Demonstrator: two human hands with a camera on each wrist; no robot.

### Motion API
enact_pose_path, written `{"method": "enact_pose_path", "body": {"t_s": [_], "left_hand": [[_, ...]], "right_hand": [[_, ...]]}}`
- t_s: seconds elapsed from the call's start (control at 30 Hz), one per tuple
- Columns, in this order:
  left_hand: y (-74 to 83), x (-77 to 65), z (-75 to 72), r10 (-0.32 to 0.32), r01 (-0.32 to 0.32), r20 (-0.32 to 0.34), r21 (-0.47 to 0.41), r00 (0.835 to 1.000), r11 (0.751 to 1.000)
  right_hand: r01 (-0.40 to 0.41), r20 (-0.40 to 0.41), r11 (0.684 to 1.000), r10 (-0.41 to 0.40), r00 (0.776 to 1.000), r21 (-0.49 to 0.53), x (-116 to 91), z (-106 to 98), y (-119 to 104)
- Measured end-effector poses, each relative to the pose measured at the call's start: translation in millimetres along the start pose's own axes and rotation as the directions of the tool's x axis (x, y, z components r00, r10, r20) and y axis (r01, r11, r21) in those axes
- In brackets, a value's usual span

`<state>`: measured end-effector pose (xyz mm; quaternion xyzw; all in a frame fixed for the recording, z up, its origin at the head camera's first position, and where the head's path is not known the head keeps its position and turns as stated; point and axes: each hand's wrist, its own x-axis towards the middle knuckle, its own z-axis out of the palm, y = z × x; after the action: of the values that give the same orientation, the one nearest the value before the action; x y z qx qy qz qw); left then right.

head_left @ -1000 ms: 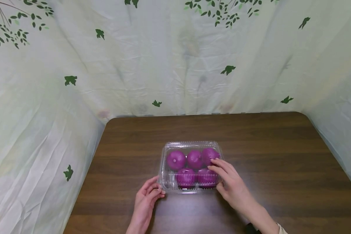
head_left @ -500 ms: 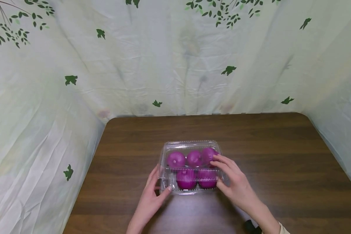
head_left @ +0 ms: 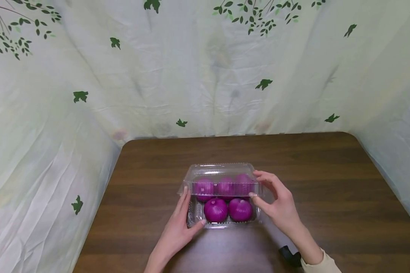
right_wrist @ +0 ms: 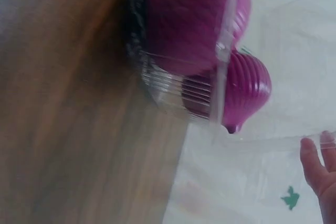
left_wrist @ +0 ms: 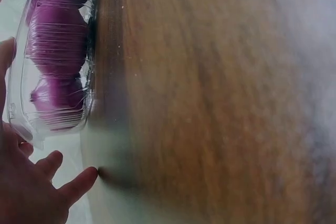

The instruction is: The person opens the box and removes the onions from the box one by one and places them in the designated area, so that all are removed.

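Note:
A clear plastic clamshell box point(head_left: 196, 214) holds several purple onions point(head_left: 215, 210) on the table. Its hinged lid point(head_left: 222, 169) is tilted up at the front, so the two front onions show uncovered and the back row is seen through the plastic. My right hand point(head_left: 276, 203) holds the lid by its right side, thumb at the front corner and fingers further back; in the right wrist view, fingertips point(right_wrist: 308, 144) meet the lid's edge. My left hand point(head_left: 177, 223) lies along the box's left side, fingers extended up to the lid's edge, thumb at the front rim.
The brown wooden table point(head_left: 150, 182) extends around the box on all sides. Behind and beside it hangs a white curtain point(head_left: 191, 76) with green leaf and bird prints. A black object point(head_left: 289, 256) is beside my right wrist.
The lid's front edge has swung up and back, uncovering the front onions. My right hand has risen with it; my left hand has straightened its fingers and slid up the box's left side.

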<state>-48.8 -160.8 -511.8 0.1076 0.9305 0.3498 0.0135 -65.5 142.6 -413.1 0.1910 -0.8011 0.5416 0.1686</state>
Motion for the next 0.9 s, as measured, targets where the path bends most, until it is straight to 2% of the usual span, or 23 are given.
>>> {"method": "enact_pose_path", "body": {"t_s": [0.1, 0.23, 0.5, 0.77, 0.9], "left_hand": [[0.1, 0.4, 0.8, 0.025, -0.024, -0.011, 0.02, 1.0, 1.0], [1.0, 0.6, 2.5, 0.043, -0.042, -0.026, 0.037, 0.999, 0.998], [1.6, -0.4, 4.3, 0.018, -0.016, -0.023, 0.055, 1.0, 0.998], [2.1, -2.2, 2.5, 0.012, -0.012, -0.009, 0.042, 1.0, 0.999], [2.7, -1.4, 1.2, 0.017, -0.017, -0.009, 0.04, 1.0, 0.999]], "right_hand": [[-0.036, -0.009, 0.999, 0.037, 0.999, 0.035, 5, -1, -1], [-0.035, -0.042, 0.998, 0.038, 0.998, 0.061, 11, -2, -1], [-0.045, -0.164, 0.999, 0.048, 0.985, 0.021, 21, -5, 0], [-0.036, -0.181, 0.995, 0.051, 0.982, 0.089, 34, -5, 5], [-0.061, -0.152, 0.988, 0.082, 0.985, 0.14, 33, -4, 7]]}}
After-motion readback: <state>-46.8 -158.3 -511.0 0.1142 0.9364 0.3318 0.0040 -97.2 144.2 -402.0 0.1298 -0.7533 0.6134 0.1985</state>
